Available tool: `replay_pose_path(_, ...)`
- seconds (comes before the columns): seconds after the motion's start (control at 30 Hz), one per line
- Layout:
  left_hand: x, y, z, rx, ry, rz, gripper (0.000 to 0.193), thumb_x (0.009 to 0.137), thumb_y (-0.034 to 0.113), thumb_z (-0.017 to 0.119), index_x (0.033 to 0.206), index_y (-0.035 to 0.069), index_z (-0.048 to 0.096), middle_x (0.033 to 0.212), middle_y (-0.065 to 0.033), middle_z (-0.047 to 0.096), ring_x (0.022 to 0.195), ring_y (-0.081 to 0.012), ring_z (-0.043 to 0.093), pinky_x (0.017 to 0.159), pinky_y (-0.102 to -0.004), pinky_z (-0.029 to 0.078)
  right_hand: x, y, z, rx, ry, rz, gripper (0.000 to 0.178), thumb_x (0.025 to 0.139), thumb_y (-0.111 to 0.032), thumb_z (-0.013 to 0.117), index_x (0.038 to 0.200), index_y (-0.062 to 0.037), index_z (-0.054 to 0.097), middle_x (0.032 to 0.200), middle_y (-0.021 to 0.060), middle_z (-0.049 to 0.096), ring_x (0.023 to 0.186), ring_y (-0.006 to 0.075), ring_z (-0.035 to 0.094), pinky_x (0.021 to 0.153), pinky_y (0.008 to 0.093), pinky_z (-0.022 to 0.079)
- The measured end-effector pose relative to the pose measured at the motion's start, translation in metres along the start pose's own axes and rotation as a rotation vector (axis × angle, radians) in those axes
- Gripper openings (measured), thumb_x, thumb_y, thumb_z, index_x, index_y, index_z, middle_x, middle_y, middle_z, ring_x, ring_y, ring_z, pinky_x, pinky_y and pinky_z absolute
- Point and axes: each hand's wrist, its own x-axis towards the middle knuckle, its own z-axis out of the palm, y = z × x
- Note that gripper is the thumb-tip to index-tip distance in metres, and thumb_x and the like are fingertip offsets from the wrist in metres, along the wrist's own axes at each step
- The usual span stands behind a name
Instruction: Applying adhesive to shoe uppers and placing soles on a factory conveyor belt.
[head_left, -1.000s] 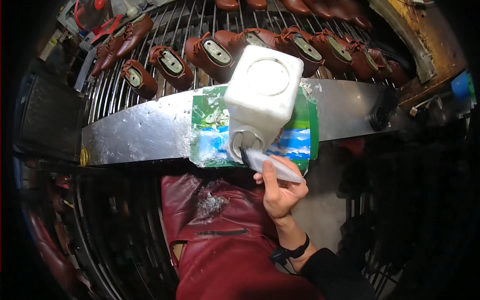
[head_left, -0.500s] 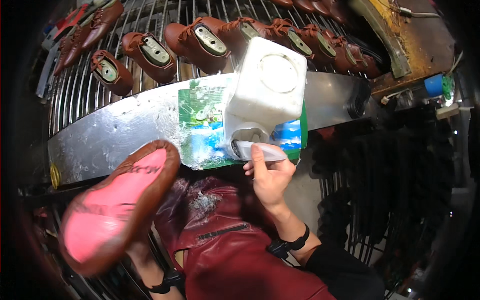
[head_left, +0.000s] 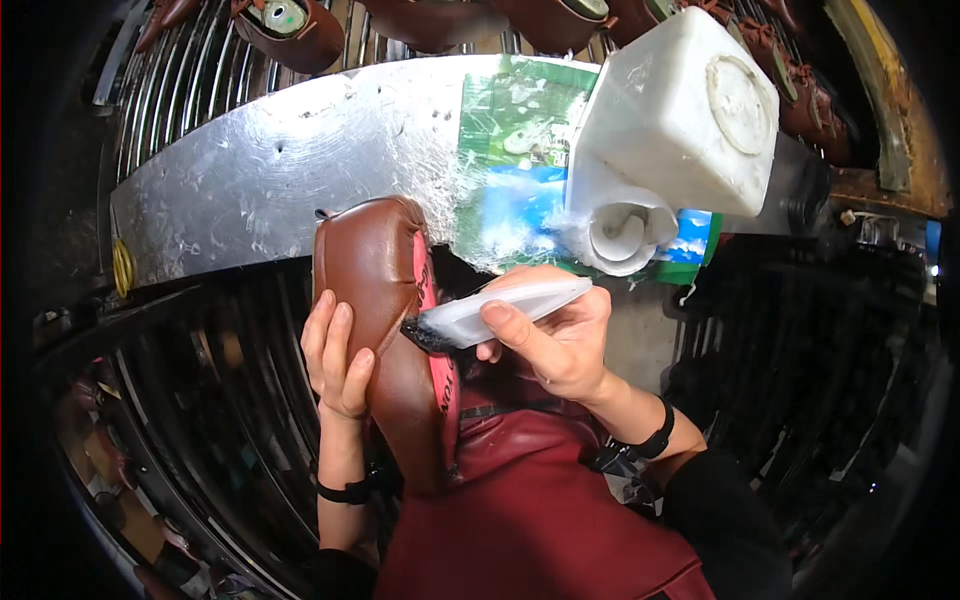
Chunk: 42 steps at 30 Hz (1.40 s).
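A brown leather shoe upper [head_left: 375, 260] is turned on its side in front of me, its pink underside facing right. My left hand [head_left: 338, 350] grips it from the left, fingers pressed on the leather. My right hand [head_left: 555, 340] holds a brush [head_left: 510, 307] with a translucent white handle. The brush's dark bristles touch the shoe along the border between leather and pink sole. Beyond my right hand, a white plastic container [head_left: 675, 110] lies tipped over, its round mouth towards me. The inner side of the shoe is hidden.
The container rests on a green and blue printed sheet [head_left: 515, 120] over a scuffed metal plate [head_left: 300, 140]. Behind it, several brown shoes [head_left: 290, 35] stand on a rack of metal rods. A yellow ring [head_left: 122, 268] hangs at the plate's left end.
My right hand has drawn the brush out of the container's mouth and brought it to the shoe. My left hand has turned the shoe from sole-up onto its side and moved it right.
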Motion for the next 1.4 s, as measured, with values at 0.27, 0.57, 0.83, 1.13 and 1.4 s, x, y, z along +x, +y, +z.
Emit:
replay_pose_path(0.27, 0.001, -0.001, -0.005, -0.029, -0.019, 0.023, 0.036, 0.102, 0.007, 0.063, 0.133, 0.01, 0.046, 0.141, -0.027, 0.061, 0.127, -0.0497, 0.063, 0.103, -0.0589, 0.057, 0.097, 0.007, 0.008, -0.281, 0.118, -0.036, 0.019, 0.099, -0.011, 0.076, 0.099, 0.0075, 0.073, 0.077, 0.0091, 0.075, 0.057, 0.0111, 0.068, 0.05, 0.0259, 0.053)
replay_pose_path(0.57, 0.005, 0.003, -0.01, -0.064, 0.002, -0.021, 0.035, 0.099, 0.004, 0.066, 0.129, 0.008, 0.049, 0.14, -0.0291, 0.063, 0.128, -0.0506, 0.062, 0.105, -0.0581, 0.055, 0.034, -0.014, 0.0, -0.145, -0.021, 0.192, 0.018, 0.099, -0.011, 0.077, 0.102, 0.0072, 0.074, 0.083, 0.0127, 0.076, 0.063, 0.0157, 0.07, 0.055, 0.0277, 0.055)
replay_pose_path(0.83, 0.016, -0.001, -0.001, -0.008, 0.058, 0.055, 0.033, 0.099, 0.005, 0.067, 0.127, 0.005, 0.051, 0.137, -0.0295, 0.065, 0.126, -0.0492, 0.065, 0.106, -0.0539, 0.056, -0.048, -0.024, -0.005, -0.344, -0.409, -0.425, 0.015, 0.088, 0.004, 0.079, 0.1, 0.0101, 0.072, 0.091, 0.0215, 0.076, 0.076, 0.0311, 0.075, 0.069, 0.0385, 0.062)
replay_pose_path(1.13, 0.025, 0.011, -0.002, 0.011, 0.092, 0.071, 0.036, 0.096, 0.007, 0.071, 0.129, 0.003, 0.056, 0.137, -0.0272, 0.067, 0.126, -0.0465, 0.065, 0.106, -0.0518, 0.056, -0.081, -0.074, -0.003, -0.442, -0.59, -0.361, 0.023, 0.099, -0.008, 0.072, 0.115, 0.0083, 0.074, 0.1, 0.0217, 0.076, 0.085, 0.0305, 0.078, 0.076, 0.0369, 0.064)
replay_pose_path(1.4, 0.047, 0.023, -0.016, 0.009, 0.073, 0.006, 0.046, 0.089, 0.008, 0.075, 0.131, 0.0, 0.061, 0.139, -0.0261, 0.066, 0.127, -0.0458, 0.065, 0.107, -0.0522, 0.053, -0.064, -0.084, 0.02, -0.352, -0.4, -0.316, 0.01, 0.087, 0.003, 0.077, 0.095, 0.0084, 0.073, 0.087, 0.0164, 0.077, 0.075, 0.0178, 0.073, 0.064, 0.0307, 0.058)
